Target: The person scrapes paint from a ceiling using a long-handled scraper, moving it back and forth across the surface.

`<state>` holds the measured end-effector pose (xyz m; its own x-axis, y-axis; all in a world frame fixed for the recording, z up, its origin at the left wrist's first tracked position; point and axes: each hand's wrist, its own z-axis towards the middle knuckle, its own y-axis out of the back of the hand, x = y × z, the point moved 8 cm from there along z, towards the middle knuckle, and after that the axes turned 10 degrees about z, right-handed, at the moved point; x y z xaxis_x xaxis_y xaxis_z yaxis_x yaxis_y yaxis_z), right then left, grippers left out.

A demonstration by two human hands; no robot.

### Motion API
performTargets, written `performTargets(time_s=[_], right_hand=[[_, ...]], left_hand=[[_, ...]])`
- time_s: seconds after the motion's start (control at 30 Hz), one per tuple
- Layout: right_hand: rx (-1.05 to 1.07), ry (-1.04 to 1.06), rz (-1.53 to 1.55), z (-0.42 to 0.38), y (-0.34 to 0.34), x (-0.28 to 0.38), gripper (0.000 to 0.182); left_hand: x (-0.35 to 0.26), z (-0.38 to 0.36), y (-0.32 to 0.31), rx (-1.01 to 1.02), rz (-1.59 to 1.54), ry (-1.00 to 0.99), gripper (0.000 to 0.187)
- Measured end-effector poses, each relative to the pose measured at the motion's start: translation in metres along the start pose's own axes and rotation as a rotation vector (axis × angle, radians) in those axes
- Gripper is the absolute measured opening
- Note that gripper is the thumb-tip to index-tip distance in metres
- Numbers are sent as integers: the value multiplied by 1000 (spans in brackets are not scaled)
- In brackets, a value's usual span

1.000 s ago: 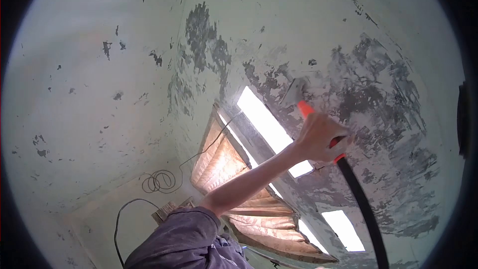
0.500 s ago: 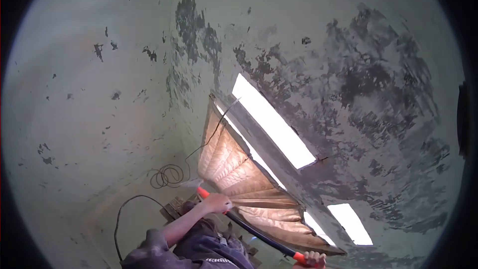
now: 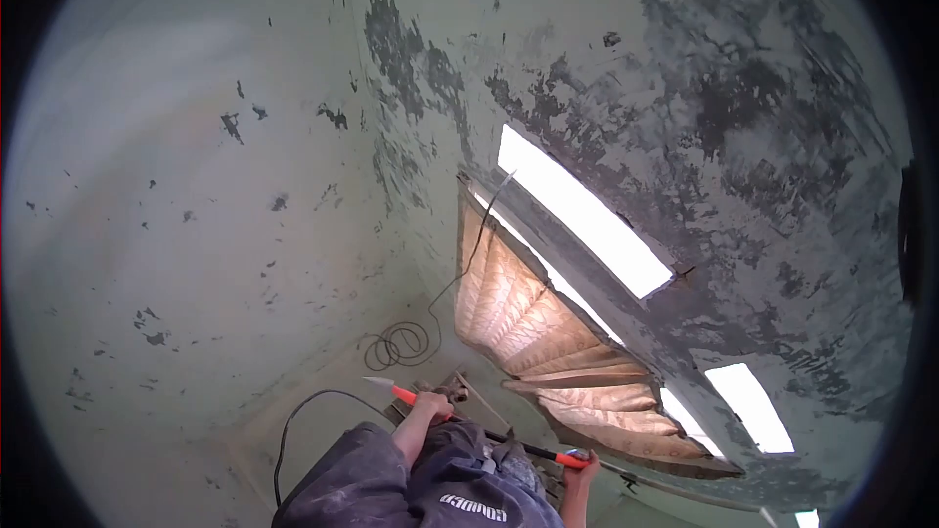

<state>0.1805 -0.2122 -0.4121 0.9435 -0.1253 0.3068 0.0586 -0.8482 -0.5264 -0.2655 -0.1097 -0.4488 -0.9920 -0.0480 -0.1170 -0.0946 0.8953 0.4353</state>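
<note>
My left hand point(image 3: 431, 406) is closed around the orange front part of a long tool point(image 3: 540, 451), just behind its pale, pointed-looking tip point(image 3: 379, 382). My right hand point(image 3: 578, 467) grips the orange section at the other end of the black shaft. The tool slants across my body, its tip at the left. Behind and above it hangs a wrinkled tan cloth point(image 3: 518, 303), lit from behind. The tip appears clear of the cloth.
Patchy grey-green walls point(image 3: 245, 166) surround the view. Bright window openings point(image 3: 587, 210) are at the right. A coiled dark cable point(image 3: 398, 343) lies near the cloth's lower left, and another dark cable point(image 3: 285, 440) curves beside my body.
The view has shifted, so the cloth and windows appear farther right. My right hand has moved up and left in view, with the tool's rear end. Both hands keep their hold.
</note>
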Motion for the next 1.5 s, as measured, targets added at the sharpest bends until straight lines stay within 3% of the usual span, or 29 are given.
performTargets(time_s=[0.07, 0.17, 0.23, 0.43, 0.53, 0.87, 1.5], right_hand=[[-42, 38, 0, 2, 22, -2, 25], [-113, 36, 51, 8, 71, -6, 25], [-53, 72, 43, 14, 87, -10, 25], [-182, 101, 97, 3, 115, -3, 26], [-132, 63, 82, -2, 121, -2, 25], [-162, 31, -23, -10, 157, -2, 28], [-145, 74, -111, -5, 116, 3, 25]], left_hand=[[-6, -17, 15, -118, 120, -44, 53], [-4, -10, 12, -89, 158, -42, 52], [-5, -1, 12, -63, 213, -35, 52], [-29, -1, 12, 10, 274, -27, 54], [-40, -5, 18, -88, 294, -47, 55], [-56, -17, 27, -52, 370, -63, 50], [-30, -5, 9, -54, 280, -51, 60]])
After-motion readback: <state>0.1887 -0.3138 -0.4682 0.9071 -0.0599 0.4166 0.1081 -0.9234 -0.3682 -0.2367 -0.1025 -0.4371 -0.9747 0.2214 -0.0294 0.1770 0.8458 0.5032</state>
